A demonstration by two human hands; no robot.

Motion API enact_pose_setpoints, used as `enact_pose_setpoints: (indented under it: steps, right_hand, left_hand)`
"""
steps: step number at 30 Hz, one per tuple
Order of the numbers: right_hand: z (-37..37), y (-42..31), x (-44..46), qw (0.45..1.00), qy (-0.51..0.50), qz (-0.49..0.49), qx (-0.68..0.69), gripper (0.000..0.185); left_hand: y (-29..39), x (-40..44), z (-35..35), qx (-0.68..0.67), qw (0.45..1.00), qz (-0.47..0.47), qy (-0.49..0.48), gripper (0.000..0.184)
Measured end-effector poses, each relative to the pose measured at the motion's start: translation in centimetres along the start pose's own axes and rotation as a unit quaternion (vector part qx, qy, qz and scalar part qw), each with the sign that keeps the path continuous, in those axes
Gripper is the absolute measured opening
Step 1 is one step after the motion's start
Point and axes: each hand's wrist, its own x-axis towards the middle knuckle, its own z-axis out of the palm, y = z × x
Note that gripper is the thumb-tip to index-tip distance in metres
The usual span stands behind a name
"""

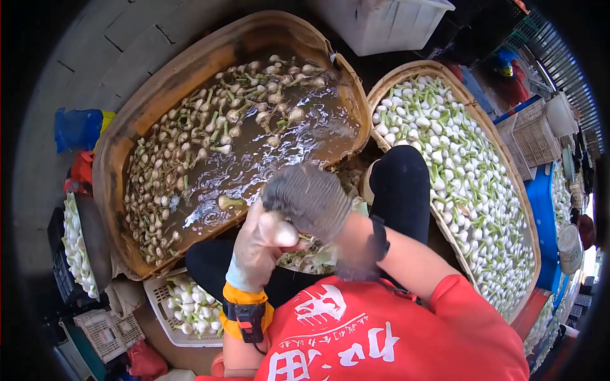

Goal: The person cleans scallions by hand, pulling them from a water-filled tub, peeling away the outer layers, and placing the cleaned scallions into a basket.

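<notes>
My left hand [257, 238], in a whitish glove with an orange cuff, is closed around a pale garlic bulb [286, 235], partly covered by the fingers. A bit of green shows beside it. Right above and touching or nearly touching it is my right hand [308, 198], in a dark ridged glove. Motion smears it, so its fingers and anything in them cannot be made out. Both hands are over my lap, where pale peelings [308, 259] lie. Just beyond, a single garlic bulb [230, 202] floats in the muddy water of a large brown tub [143, 95].
Unpeeled garlic [190, 136] fills the tub's left and far side. To the right, a long shallow basket [473, 105] holds white bulbs with green stems. A white crate [155, 305] of bulbs sits at lower left. A white bin [387, 28] stands behind. My knee [400, 171] rises between tub and basket.
</notes>
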Motion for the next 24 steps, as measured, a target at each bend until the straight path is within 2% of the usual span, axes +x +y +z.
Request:
enact_pose_setpoints:
  steps: [1,2,3,4,5,6,7,8,9,10,11,13,14,17,19,20,21,22,24]
  right_hand:
    - [0.2,1.7,1.1,0.998,0.051,-0.014,-0.027,0.019]
    - [0.3,3.5,2.2,0.993,0.101,-0.029,-0.053,0.022]
    - [-0.6,4.5,3.5,0.988,0.13,0.049,-0.061,0.017]
    - [1.2,8.3,3.8,0.974,0.176,0.139,0.02,0.019]
    - [0.6,8.4,3.6,0.975,0.176,0.135,0.022,0.019]
    - [-0.1,8.6,3.2,0.974,0.176,0.141,-0.036,0.018]
    - [-0.5,8.5,3.2,0.969,0.174,0.147,-0.093,0.018]
    - [-0.6,7.3,2.8,0.97,0.169,0.146,-0.093,0.018]
    - [-0.7,5.4,1.7,0.972,0.074,0.217,-0.044,0.018]
    - [-0.7,4.0,0.5,0.958,-0.022,0.286,0.004,0.017]
    - [-0.2,3.3,-0.9,0.957,-0.026,0.288,0.003,0.017]
    - [0.9,2.6,-3.8,0.917,0.032,0.336,0.213,0.019]
    - [0.5,1.5,-4.0,0.916,0.032,0.34,0.212,0.019]
    - [-1.8,-1.4,-3.9,0.915,0.038,0.324,0.239,0.015]
    - [-3.0,-2.2,-4.1,0.96,0.07,0.21,0.172,0.017]
    - [-2.9,-1.5,-4.3,0.988,0.038,0.109,0.108,0.024]
    - [-2.8,-1.8,-4.2,0.987,0.037,0.11,0.107,0.024]
    - [-2.6,-2.3,-3.9,0.986,0.039,0.118,0.114,0.027]
    - [-2.4,-2.4,-3.4,0.982,0.035,0.135,0.125,0.038]
  left_hand:
    - [0.3,-0.4,0.5,0.085,0.996,-0.002,-0.034,0.078]
    - [-0.1,-0.6,0.4,0.047,0.995,0.047,-0.075,0.078]
    - [0.0,-0.8,0.7,0.047,0.995,0.049,-0.073,0.078]
    - [0.3,-1.1,1.1,0.056,0.996,0.045,-0.045,0.077]
    - [0.6,-1.3,1.2,0.064,0.997,0.04,-0.017,0.076]
    - [0.1,-1.2,0.6,-0.002,0.997,0.071,-0.02,0.065]
    - [-0.3,-1.1,0.1,-0.005,0.997,0.073,-0.016,0.065]
    - [-0.8,-1.0,-0.3,-0.024,0.996,0.085,0.007,0.056]
    - [-1.1,-1.0,-0.5,-0.044,0.994,0.095,0.028,0.048]
    - [-1.2,-1.0,-0.7,-0.048,0.994,0.093,0.029,0.048]
    - [-1.1,-1.0,-0.9,0.03,0.993,0.111,0.031,0.044]
    - [-1.0,-1.1,-1.1,0.187,0.971,0.143,0.03,0.042]
    - [-1.3,-0.9,-0.7,0.1,0.986,0.127,0.047,0.03]
    - [-0.1,-0.5,0.5,0.098,0.993,0.068,0.022,0.032]
    - [-1.0,0.3,1.1,-0.065,0.989,0.073,0.114,0.037]
    - [-1.7,0.9,0.0,-0.117,0.986,0.058,0.104,0.036]
    - [-2.2,1.3,-1.0,-0.169,0.98,0.04,0.094,0.036]
    - [-2.0,1.2,-0.8,-0.165,0.985,0.05,0.028,0.036]
    - [-1.7,1.1,-0.8,-0.182,0.983,0.029,0.01,0.038]
